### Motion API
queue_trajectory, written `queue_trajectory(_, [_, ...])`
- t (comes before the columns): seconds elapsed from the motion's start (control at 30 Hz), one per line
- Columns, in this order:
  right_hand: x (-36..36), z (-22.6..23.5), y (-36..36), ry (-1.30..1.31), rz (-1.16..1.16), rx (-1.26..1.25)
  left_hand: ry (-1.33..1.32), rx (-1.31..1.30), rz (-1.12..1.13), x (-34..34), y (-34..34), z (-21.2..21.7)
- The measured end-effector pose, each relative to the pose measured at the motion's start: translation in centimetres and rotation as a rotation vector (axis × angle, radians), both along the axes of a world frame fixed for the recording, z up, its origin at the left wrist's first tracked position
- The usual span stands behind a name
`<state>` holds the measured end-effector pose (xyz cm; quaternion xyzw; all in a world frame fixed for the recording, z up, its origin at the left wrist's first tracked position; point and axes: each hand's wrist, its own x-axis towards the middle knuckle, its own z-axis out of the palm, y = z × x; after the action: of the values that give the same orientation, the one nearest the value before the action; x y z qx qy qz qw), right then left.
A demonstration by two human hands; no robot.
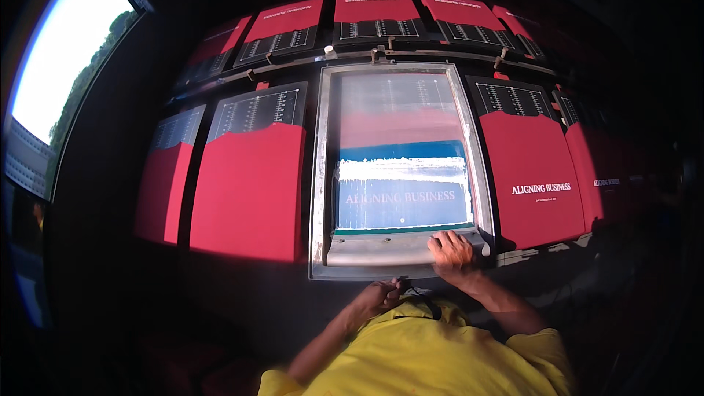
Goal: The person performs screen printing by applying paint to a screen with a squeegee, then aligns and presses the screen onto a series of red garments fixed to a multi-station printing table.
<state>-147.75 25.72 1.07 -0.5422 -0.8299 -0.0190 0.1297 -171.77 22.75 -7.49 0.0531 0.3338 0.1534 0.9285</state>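
Head view, only view. Centre of frame: a metal-edged screen (318, 176), taller than wide, its long axis running up and down the picture. Squeegee (378, 249) lies inside the screen's lower end, long axis left to right, nearly spanning the width; thin green strip along its upper edge.

Right hand (451, 251): on the squeegee's right end, fingers bent over the bar and closed on it; thumb not clearly seen. Left hand (381, 295): lower centre, just below the screen's bottom rail, fingers curled in. Cannot tell whether they hold anything or touch the rail.

Key relation: squeegee extends leftward from the right fingers, crosswise to the screen's length. Right hand is the nearer, in contact at one end; left hand lies below the bar, apart from it, with the rail between. White ink (403, 169) forms a ragged band across the mesh, above the squeegee and roughly parallel to it. Blue stencil area (403, 213) with pale lettering lies between the two.

Surroundings: red cloth (246, 191) on a dark board at left of centre; red cloth with white lettering (532, 154) at right. More red pieces in a row along the top. Bright opening (66, 51), upper left. Yellow shirt (447, 352), bottom centre.
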Motion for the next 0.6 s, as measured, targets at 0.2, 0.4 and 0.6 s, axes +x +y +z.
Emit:
queue_trajectory(0.2, [-0.1, 0.6, 0.1, 0.041, -0.01, -0.005, 0.643, 1.084, -0.133, -2.3, 0.3, 7.2])
queue_trajectory(0.4, [0.3, -0.7, 0.1, 0.056, 0.042, 0.216, 1.428, 2.14, -0.487, -6.9, 6.5, 11.3])
queue_trajectory(0.6, [5.9, -0.2, -1.2, 0.059, -0.018, 0.147, 1.463, 2.287, -0.315, -7.6, 8.0, 5.7])
